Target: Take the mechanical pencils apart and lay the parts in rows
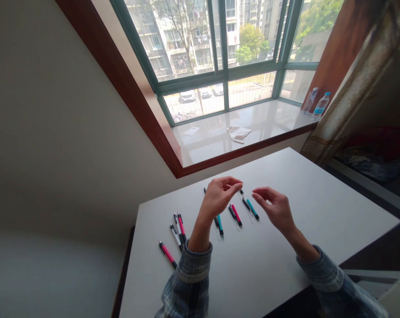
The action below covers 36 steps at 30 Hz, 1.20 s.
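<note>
Over the white table (269, 274), my left hand (219, 194) and my right hand (276, 210) face each other, fingertips a short gap apart. Each has thumb and forefinger drawn into a pinch; whether something tiny is held does not show. Below them lie disassembled pens: a teal barrel (253, 209) beside a black pen part (246, 203), and a pink barrel (237, 215) beside another black part (232, 212). Thin pale refills lie near these. Another teal barrel (220, 225) rests beside my left wrist, which partly covers the parts there.
Left of my left forearm lie whole-looking pens, among them a pink pen (167, 255) and a white pen (176, 236). Beyond the table, the window sill (206, 150) holds a crumpled white cloth (238, 134) and plastic bottles (321, 106). A curtain (348, 92) hangs at right.
</note>
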{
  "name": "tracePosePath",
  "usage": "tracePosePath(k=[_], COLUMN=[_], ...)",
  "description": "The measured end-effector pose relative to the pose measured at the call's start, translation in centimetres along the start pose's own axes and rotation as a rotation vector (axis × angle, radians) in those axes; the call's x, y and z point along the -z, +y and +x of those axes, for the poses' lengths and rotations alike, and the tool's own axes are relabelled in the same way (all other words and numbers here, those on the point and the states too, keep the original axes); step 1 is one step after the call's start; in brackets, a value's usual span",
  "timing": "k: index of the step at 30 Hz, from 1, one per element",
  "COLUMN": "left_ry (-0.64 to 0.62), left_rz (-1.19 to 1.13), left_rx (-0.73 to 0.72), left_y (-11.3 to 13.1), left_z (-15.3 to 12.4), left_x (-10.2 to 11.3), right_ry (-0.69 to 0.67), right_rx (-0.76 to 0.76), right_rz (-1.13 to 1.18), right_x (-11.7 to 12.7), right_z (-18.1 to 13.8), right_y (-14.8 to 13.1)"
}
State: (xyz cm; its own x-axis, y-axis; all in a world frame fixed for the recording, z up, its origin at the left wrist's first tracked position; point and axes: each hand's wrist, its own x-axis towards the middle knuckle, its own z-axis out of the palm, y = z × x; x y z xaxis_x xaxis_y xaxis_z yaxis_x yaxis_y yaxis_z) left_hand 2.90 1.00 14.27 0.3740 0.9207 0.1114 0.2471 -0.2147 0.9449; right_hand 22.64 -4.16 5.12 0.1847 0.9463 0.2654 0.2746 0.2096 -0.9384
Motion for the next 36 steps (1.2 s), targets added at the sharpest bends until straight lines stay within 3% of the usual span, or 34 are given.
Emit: tracePosePath(k=[5, 10, 17, 22, 27, 33, 36], left_ry=[-0.041, -0.018, 0.011, 0.147, 0.188, 0.155, 0.143], left_rz=[0.13, 0.152, 0.168, 0.163, 0.174, 0.186, 0.221], left_rx=[-0.011, -0.005, -0.031, -0.015, 0.003, -0.019, -0.01], left_y=[0.3, 0.5, 0.4, -0.3, -0.8, -0.9, -0.8], left_z=[-0.3, -0.3, -0.3, -0.2, -0.2, -0.1, 0.0], left_x=[-0.2, 0.2, 0.2, 2.1, 3.9, 3.3, 3.1], right_ry=[-0.056, -0.096, -0.187, -0.217, -0.314, -0.537, -0.567], right_rx=[-0.008, -0.007, -0.042, 0.038, 0.133, 0.196, 0.229], right_rz=[0.299, 0.325, 0.372, 0.133, -0.202, -0.223, -0.224], right_x=[-1.2, -1.8, -1.8, -0.8, 0.3, 0.0, 0.0], right_z=[1.2, 2.6, 3.6, 5.7, 7.2, 6.0, 5.9], right_y=[-1.7, -2.4, -0.9, 2.2, 5.7, 6.8, 6.9])
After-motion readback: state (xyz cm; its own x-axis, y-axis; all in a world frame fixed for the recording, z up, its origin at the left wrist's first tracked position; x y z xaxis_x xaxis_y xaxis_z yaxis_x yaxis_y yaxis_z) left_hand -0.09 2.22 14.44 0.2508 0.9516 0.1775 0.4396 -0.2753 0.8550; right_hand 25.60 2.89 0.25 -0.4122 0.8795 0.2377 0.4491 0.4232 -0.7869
